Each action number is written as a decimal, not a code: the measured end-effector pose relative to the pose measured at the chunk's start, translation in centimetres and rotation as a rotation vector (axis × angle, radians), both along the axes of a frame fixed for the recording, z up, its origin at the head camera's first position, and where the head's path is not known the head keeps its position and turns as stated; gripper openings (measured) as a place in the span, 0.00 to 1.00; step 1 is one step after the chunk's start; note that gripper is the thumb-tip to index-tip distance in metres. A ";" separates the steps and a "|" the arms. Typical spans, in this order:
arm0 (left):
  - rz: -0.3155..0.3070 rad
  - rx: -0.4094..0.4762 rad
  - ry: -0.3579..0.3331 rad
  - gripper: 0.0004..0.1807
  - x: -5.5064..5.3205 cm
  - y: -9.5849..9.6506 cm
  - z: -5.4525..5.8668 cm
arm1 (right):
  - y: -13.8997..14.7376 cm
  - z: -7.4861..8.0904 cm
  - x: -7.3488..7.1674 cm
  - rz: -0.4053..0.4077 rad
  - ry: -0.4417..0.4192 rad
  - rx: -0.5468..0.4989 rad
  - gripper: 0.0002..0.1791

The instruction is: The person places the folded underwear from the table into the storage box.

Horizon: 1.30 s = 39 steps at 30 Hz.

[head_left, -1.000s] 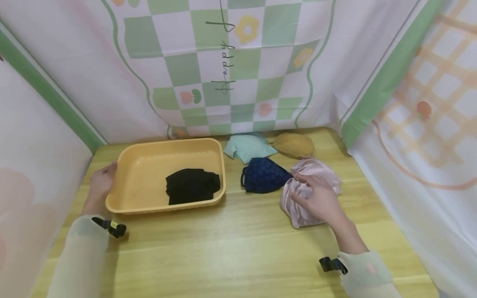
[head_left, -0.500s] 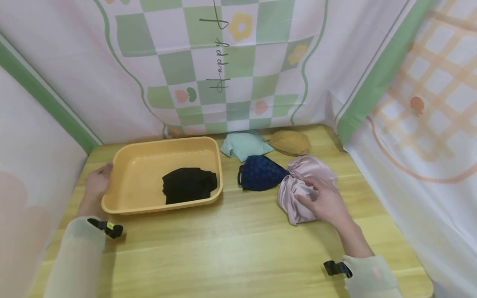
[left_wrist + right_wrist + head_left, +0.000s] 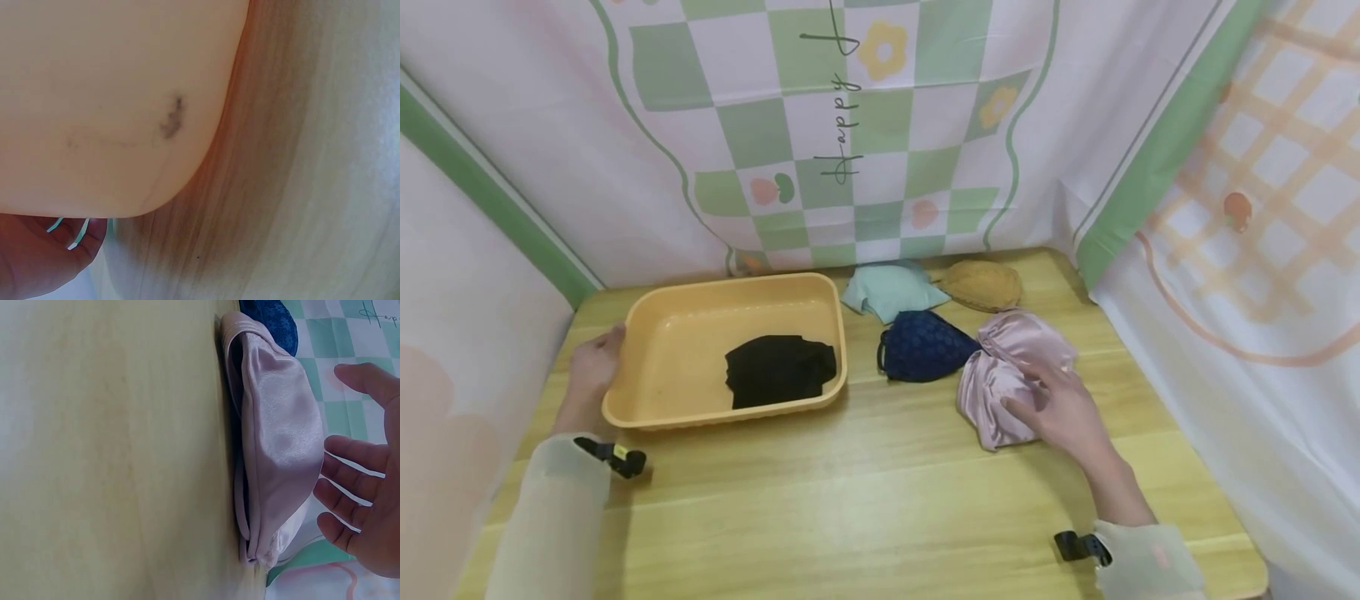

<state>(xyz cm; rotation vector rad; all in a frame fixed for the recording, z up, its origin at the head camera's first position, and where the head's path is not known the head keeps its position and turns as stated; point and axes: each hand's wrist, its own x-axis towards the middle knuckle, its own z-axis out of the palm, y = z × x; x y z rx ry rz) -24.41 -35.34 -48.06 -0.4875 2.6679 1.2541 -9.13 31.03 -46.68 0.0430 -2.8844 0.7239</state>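
Observation:
My left hand (image 3: 593, 364) rests against the left outer wall of a yellow plastic tray (image 3: 647, 354). In the left wrist view its fingers (image 3: 94, 234) partly disappear behind that wall. A folded black cloth (image 3: 781, 372) lies in the tray's right half. Over a shiny pink satin cloth item (image 3: 988, 396) is my right hand (image 3: 1071, 412), fingers loosely bent and spread. In the right wrist view, the fingertips sit at the edge of the pink item (image 3: 284, 419), which has a banded rim and layered folds; whether they press on it I cannot tell. Thumb and fingers stand apart.
Left of the pink item lies a navy cloth piece (image 3: 925, 347) with a small loop. Behind are a mint cloth (image 3: 891, 292) and a mustard cloth piece (image 3: 981, 286). Patterned curtains (image 3: 880, 133) enclose the back and sides of the wooden table (image 3: 850, 500).
The right hand has shifted slightly right over the pink item, its thumb now farther from the navy piece. The left hand stays at the tray. The head view has tilted a little.

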 end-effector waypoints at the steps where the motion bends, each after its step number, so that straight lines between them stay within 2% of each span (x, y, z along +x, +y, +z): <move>1: -0.004 -0.005 0.003 0.49 0.0 0.0 0.0 | 0.0 -0.1 0.0 -0.005 -0.001 0.001 0.37; 8: -0.012 -0.014 0.031 0.48 0.0 0.0 0.0 | 0.4 -1.5 0.0 0.012 0.004 0.054 0.48; 17: -0.016 -0.015 0.025 0.48 0.0 -0.1 -0.2 | 0.3 -2.3 0.3 -0.026 -0.117 0.121 0.66; 21: -0.008 0.007 0.014 0.49 0.0 -0.1 -0.2 | 0.2 -2.5 0.3 -0.030 -0.149 0.142 0.71; 25: 0.001 0.026 0.006 0.49 0.1 0.0 -0.1 | 0.1 -2.6 0.4 -0.028 -0.172 0.154 0.72; 30: -0.011 -0.002 0.007 0.48 0.1 -0.1 0.0 | 0.0 -2.7 0.4 -0.020 -0.187 0.161 0.72; 33: -0.007 -0.008 0.016 0.48 0.1 -0.1 0.0 | 0.0 -2.8 0.3 -0.019 -0.173 0.158 0.68; 39: 0.008 -0.001 0.021 0.47 0.1 0.1 0.0 | 0.1 -3.0 0.0 -0.008 -0.151 0.075 0.59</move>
